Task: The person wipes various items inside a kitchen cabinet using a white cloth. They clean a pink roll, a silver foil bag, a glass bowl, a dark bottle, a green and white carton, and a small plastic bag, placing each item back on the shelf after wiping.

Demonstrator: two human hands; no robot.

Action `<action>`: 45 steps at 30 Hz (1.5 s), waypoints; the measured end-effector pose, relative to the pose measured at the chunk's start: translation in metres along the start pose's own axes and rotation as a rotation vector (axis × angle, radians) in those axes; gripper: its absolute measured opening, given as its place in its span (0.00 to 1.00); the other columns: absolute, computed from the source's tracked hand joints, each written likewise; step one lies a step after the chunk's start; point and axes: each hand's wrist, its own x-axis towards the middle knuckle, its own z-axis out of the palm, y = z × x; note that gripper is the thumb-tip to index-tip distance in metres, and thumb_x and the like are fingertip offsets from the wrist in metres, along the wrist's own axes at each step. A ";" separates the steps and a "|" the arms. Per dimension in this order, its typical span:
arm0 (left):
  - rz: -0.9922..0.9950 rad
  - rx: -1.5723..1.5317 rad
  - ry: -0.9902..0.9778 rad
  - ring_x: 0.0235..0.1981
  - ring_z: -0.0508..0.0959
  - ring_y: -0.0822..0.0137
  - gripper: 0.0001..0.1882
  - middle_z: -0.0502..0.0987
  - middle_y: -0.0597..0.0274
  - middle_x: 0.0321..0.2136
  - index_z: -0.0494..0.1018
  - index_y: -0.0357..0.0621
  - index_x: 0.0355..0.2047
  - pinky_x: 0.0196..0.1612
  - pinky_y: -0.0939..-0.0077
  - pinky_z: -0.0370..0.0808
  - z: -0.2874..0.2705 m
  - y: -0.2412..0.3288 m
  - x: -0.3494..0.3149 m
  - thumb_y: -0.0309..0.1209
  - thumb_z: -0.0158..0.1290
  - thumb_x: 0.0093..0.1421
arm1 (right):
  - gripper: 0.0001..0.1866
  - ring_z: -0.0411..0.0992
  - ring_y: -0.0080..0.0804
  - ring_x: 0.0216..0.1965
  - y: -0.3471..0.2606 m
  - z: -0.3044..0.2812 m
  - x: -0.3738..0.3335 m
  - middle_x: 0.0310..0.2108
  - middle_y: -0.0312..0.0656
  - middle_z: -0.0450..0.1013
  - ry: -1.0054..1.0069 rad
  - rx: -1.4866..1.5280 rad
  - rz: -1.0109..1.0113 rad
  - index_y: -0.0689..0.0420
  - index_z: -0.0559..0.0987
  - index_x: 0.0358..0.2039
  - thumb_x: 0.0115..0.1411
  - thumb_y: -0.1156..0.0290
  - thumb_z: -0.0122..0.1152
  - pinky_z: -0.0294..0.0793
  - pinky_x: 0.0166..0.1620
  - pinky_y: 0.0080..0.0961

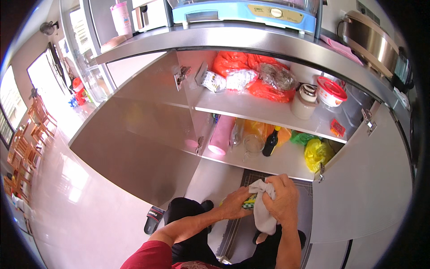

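Note:
My right hand point(283, 197) grips a white cloth point(263, 215) that hangs down from its fingers. My left hand point(235, 204) holds a small green and yellow object point(249, 204), mostly hidden, pressed against the cloth. Both hands are below the open steel cabinet point(251, 107), just in front of its lower shelf point(286, 163). On that lower shelf stand a pink roll point(221, 134), a clear glass jug point(253, 145), a dark bottle point(270, 142) and a yellow bag point(317, 153).
The upper shelf holds orange bags point(251, 74), a white jar point(305, 101) and a red-rimmed tub point(331, 91). Cabinet doors stand open at the left point(143, 134) and right point(363, 179). A blue appliance point(244, 11) and a steel cooker point(371, 40) sit on the counter. A floor mat point(242, 233) lies underfoot.

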 end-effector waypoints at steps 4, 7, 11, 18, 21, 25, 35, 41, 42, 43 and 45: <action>-0.006 0.226 -0.156 0.42 0.67 0.52 0.35 0.67 0.56 0.39 0.63 0.44 0.51 0.45 0.62 0.66 -0.002 -0.007 -0.001 0.31 0.61 0.39 | 0.16 0.71 0.46 0.34 0.021 0.003 0.008 0.32 0.43 0.72 -0.217 -0.015 0.064 0.55 0.75 0.34 0.40 0.71 0.59 0.70 0.36 0.33; 0.188 0.303 -0.184 0.41 0.68 0.52 0.37 0.67 0.56 0.38 0.61 0.43 0.52 0.43 0.63 0.67 -0.013 0.004 0.002 0.31 0.60 0.39 | 0.17 0.74 0.40 0.33 0.064 0.007 0.015 0.35 0.42 0.74 -0.284 0.384 0.278 0.56 0.74 0.39 0.45 0.70 0.59 0.72 0.35 0.31; 0.036 -0.091 -0.241 0.49 0.68 0.52 0.41 0.66 0.49 0.48 0.55 0.40 0.57 0.52 0.65 0.64 -0.007 0.004 -0.001 0.31 0.62 0.44 | 0.18 0.74 0.33 0.31 0.066 0.019 0.016 0.37 0.43 0.73 -0.019 1.238 0.607 0.58 0.70 0.45 0.54 0.68 0.52 0.74 0.35 0.28; -0.130 -0.653 0.064 0.40 0.72 0.67 0.47 0.70 0.59 0.41 0.46 0.43 0.61 0.42 0.74 0.69 0.009 0.009 0.017 0.28 0.61 0.44 | 0.22 0.70 0.31 0.41 0.059 0.068 -0.013 0.42 0.41 0.69 0.304 1.616 0.492 0.62 0.63 0.52 0.58 0.67 0.46 0.71 0.45 0.26; -0.365 -0.775 0.152 0.29 0.73 0.75 0.33 0.73 0.64 0.31 0.60 0.40 0.52 0.31 0.81 0.72 -0.005 0.008 0.023 0.25 0.57 0.43 | 0.21 0.66 0.26 0.44 0.052 0.076 -0.022 0.42 0.39 0.68 0.233 1.181 0.319 0.63 0.63 0.51 0.55 0.76 0.49 0.65 0.49 0.24; -0.338 -1.056 0.368 0.30 0.74 0.74 0.23 0.74 0.63 0.32 0.66 0.38 0.44 0.33 0.81 0.72 -0.027 0.003 0.031 0.22 0.54 0.43 | 0.22 0.63 0.27 0.48 0.054 0.099 -0.043 0.46 0.40 0.65 -0.005 0.973 0.114 0.63 0.64 0.50 0.52 0.81 0.49 0.59 0.53 0.23; -0.398 -1.209 0.276 0.37 0.75 0.73 0.19 0.75 0.63 0.36 0.68 0.38 0.44 0.40 0.79 0.72 -0.017 -0.012 0.021 0.23 0.56 0.51 | 0.16 0.64 0.37 0.46 0.023 0.093 -0.033 0.46 0.49 0.62 0.087 0.690 0.039 0.64 0.63 0.48 0.58 0.77 0.45 0.63 0.49 0.28; -0.394 -1.110 0.076 0.42 0.73 0.72 0.26 0.73 0.60 0.42 0.66 0.38 0.48 0.45 0.75 0.70 -0.023 0.003 0.019 0.24 0.56 0.47 | 0.18 0.65 0.27 0.42 0.040 0.072 -0.011 0.42 0.42 0.67 0.024 0.986 0.127 0.64 0.62 0.49 0.59 0.72 0.48 0.65 0.45 0.21; -0.363 -1.116 0.079 0.41 0.74 0.71 0.26 0.74 0.61 0.41 0.66 0.38 0.48 0.45 0.76 0.70 -0.026 0.008 0.021 0.24 0.56 0.47 | 0.20 0.65 0.26 0.44 0.047 0.078 -0.016 0.44 0.42 0.67 0.002 0.975 0.099 0.64 0.62 0.50 0.57 0.74 0.50 0.65 0.47 0.21; -0.333 -1.122 0.083 0.41 0.74 0.71 0.26 0.74 0.61 0.41 0.66 0.38 0.48 0.44 0.76 0.70 -0.028 0.012 0.023 0.24 0.56 0.47 | 0.23 0.65 0.26 0.46 0.056 0.082 -0.021 0.46 0.42 0.66 -0.013 0.959 0.075 0.64 0.61 0.52 0.55 0.76 0.53 0.65 0.48 0.20; -0.362 -1.116 0.054 0.41 0.72 0.68 0.27 0.72 0.62 0.40 0.65 0.38 0.49 0.47 0.74 0.67 -0.029 0.005 0.023 0.26 0.57 0.47 | 0.27 0.64 0.25 0.49 0.062 0.082 -0.027 0.48 0.41 0.66 -0.104 1.121 0.157 0.63 0.61 0.54 0.53 0.79 0.56 0.64 0.50 0.20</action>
